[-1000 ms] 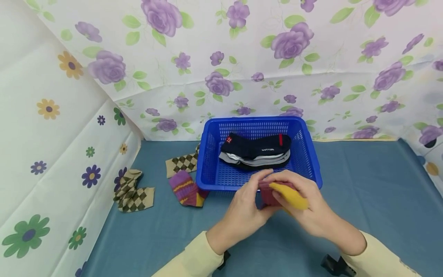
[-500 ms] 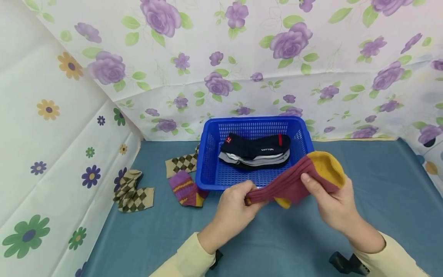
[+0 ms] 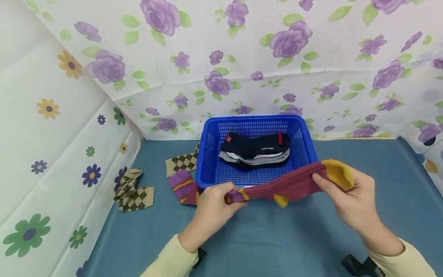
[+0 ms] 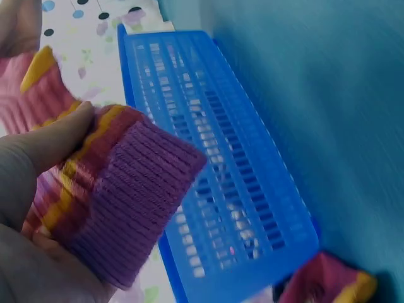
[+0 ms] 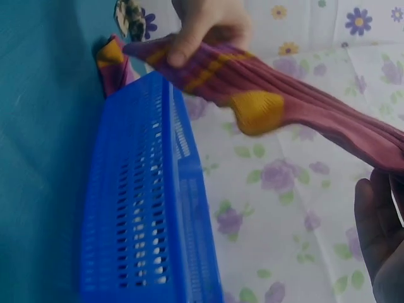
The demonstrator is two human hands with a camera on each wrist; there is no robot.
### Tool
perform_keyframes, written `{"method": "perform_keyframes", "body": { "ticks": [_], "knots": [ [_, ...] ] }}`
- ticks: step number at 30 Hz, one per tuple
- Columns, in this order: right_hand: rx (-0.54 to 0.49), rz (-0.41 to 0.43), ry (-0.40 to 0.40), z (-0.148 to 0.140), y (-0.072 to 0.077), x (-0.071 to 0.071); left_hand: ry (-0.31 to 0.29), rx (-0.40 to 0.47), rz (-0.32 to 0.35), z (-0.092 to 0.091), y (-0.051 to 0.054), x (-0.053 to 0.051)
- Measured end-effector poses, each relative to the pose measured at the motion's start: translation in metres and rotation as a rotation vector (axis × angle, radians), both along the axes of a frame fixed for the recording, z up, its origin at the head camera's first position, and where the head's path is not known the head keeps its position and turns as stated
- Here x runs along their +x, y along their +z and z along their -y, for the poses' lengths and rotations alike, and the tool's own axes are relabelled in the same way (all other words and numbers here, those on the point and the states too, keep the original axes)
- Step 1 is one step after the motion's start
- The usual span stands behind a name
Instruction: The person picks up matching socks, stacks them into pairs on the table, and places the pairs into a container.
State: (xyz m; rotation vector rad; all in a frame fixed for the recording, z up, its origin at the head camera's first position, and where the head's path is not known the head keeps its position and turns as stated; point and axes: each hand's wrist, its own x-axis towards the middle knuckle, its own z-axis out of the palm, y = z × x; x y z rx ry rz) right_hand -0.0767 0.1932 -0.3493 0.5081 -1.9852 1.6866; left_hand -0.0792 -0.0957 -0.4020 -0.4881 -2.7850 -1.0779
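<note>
A maroon sock (image 3: 294, 184) with a yellow toe and heel and a purple striped cuff is stretched between both hands, in front of the basket's near rim. My left hand (image 3: 214, 204) pinches its cuff end; in the left wrist view the thumb presses on the ribbed purple cuff (image 4: 142, 196). My right hand (image 3: 356, 200) grips the toe end, thumb on top. In the right wrist view the yellow heel (image 5: 259, 112) hangs between the hands. A similar purple and maroon sock (image 3: 183, 186) lies on the table, left of the basket.
Behind the hands stands a blue plastic basket (image 3: 207, 154), holding a stack of folded socks with a navy sock (image 3: 254, 145) on top. Argyle socks (image 3: 138, 199) lie at the far left, and another argyle sock (image 3: 181, 162) sits partly behind the basket. Flowered cloth walls (image 3: 221, 104) enclose the table.
The bunched sock has been pulled out lengthwise between the hands. The left hand has moved left toward the cuff, the right hand right with the toe.
</note>
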Motion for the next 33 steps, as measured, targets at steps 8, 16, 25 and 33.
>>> {"method": "perform_keyframes", "body": {
  "ticks": [8,16,25,33],
  "knots": [
    [0.097,0.151,0.094,-0.028,-0.021,0.007,-0.003,-0.057,0.078,0.025,-0.002,0.0],
    [0.372,0.454,0.114,-0.051,-0.038,0.014,-0.047,0.017,0.183,0.041,-0.009,0.001],
    [0.49,0.714,0.27,-0.06,-0.068,0.003,-0.046,-0.029,0.334,0.051,-0.022,-0.003],
    [0.509,0.796,0.297,-0.065,-0.089,-0.007,-0.023,-0.054,0.413,0.056,-0.035,-0.006]
  ]
}}
